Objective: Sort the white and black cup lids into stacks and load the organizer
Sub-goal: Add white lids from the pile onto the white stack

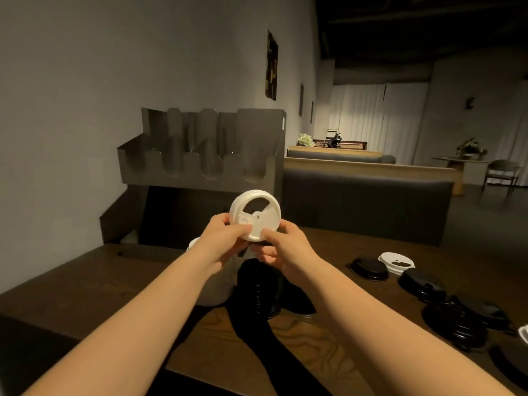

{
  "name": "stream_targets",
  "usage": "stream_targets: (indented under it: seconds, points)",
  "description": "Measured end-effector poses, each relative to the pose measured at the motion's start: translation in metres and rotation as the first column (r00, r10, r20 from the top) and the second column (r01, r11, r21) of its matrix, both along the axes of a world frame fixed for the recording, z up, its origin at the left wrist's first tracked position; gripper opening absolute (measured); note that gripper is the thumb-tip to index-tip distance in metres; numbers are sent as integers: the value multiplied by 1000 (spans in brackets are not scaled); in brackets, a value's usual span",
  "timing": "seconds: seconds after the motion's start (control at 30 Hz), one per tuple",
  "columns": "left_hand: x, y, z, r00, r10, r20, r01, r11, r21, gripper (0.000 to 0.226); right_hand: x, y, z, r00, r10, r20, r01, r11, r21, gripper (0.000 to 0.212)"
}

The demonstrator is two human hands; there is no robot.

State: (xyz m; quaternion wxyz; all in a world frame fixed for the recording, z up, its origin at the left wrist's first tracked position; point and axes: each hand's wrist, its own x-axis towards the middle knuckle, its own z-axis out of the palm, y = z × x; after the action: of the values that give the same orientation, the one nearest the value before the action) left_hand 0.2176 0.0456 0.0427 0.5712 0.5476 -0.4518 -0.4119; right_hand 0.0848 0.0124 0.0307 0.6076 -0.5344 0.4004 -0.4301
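Note:
Both hands hold up a white cup lid (255, 215) in front of me, tilted so its top faces me. My left hand (225, 241) pinches its lower left rim and my right hand (281, 250) pinches its lower right rim. Below the hands stands a black lid stack (258, 284), with a white lid stack (213, 290) to its left, partly hidden by my left forearm. The grey metal organizer (200, 155) with several U-shaped slots stands behind, against the wall. Loose black lids (423, 284) and one white lid (395, 261) lie at the right.
The dark wooden table (85, 281) carries everything. More black lids (457, 324) pile near the right edge, and a white item (524, 334) shows at the frame's right border. A padded bench back (365, 207) runs behind the table.

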Motion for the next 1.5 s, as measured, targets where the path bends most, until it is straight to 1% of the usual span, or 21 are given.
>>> stream_targets:
  seconds: [0.07, 0.1, 0.13, 0.2, 0.27, 0.3, 0.37, 0.43, 0.47, 0.5, 0.53, 0.6, 0.67, 0.7, 0.77, 0.8, 0.9, 1.0, 1.1, 1.33, 1.5]
  points:
    - [12, 2, 5, 999, -31, 12, 31, 999, 5, 19, 7, -7, 4, 1000, 28, 2, -27, 998, -51, 44]
    - [19, 1, 9, 999, -49, 19, 50, 999, -20, 21, 9, -9, 7, 998, 47, -47, -52, 993, -103, 45]
    - [27, 0, 14, 997, -50, 51, 53, 997, -48, 32, 11, -12, 11, 990, 66, -125, -86, 983, -161, 47]
    - [40, -4, 24, 978, -2, 208, 16, 998, -67, 50, 17, -17, 18, 951, 65, -303, -154, 947, -281, 48]
    - [47, -9, 31, 941, 33, 336, -3, 996, -88, 41, 26, -24, 24, 931, -1, -364, -152, 908, -390, 48]
    - [50, -13, 32, 944, 47, 326, -15, 995, -100, 35, 30, -28, 27, 942, -42, -332, -108, 901, -420, 49]
    - [55, -20, 33, 982, 81, 172, -65, 993, -96, 28, 38, -37, 30, 968, -91, -235, -5, 925, -381, 55]
    - [60, -25, 30, 988, 153, -8, -153, 986, -62, 28, 46, -45, 23, 978, -44, -205, -6, 971, -239, 64]
    - [62, -29, 26, 983, 179, -32, -180, 983, -44, 29, 51, -47, 17, 981, 9, -195, -41, 986, -163, 66]
    - [62, -30, 20, 980, 200, 6, -199, 979, -33, 30, 54, -47, 11, 982, 52, -181, -74, 990, -116, 65]
    - [64, -34, 14, 970, 221, 98, -220, 975, -22, 32, 60, -51, 6, 982, 75, -172, -94, 990, -104, 61]
    - [69, -36, 4, 921, 253, 296, -261, 965, -15, 34, 64, -53, 3, 987, 44, -156, -66, 989, -134, 54]
    - [79, -37, -1, 889, 243, 389, -276, 961, 31, 34, 66, -60, 5, 990, -15, -139, -6, 988, -154, 46]
    - [85, -38, -2, 881, 236, 409, -286, 956, 64, 42, 67, -62, 6, 988, -29, -153, 4, 987, -162, 37]
    - [92, -39, -3, 879, 226, 421, -300, 947, 118, 58, 72, -65, 7, 978, -16, -209, -20, 985, -171, 20]
    - [94, -38, -4, 875, 231, 426, -310, 942, 127, 58, 76, -65, 6, 972, -10, -235, -31, 985, -171, 21]
    - [95, -37, -12, 847, 230, 479, -330, 934, 135, 35, 87, -66, 3, 946, 1, -323, -68, 979, -195, 26]
    - [98, -36, -22, 859, 213, 466, -332, 924, 189, 33, 95, -69, -4, 902, 83, -423, -178, 965, -191, 28]
    - [104, -34, -30, 895, 221, 388, -327, 915, 234, 41, 100, -70, -14, 866, 81, -493, -199, 961, -191, 27]
    - [109, -30, -36, 907, 242, 344, -340, 903, 263, 50, 107, -72, -28, 853, 2, -523, -181, 939, -293, 45]
    - [105, -28, -34, 891, 228, 391, -348, 898, 268, 57, 96, -70, -31, 863, -68, -501, -116, 938, -328, 27]
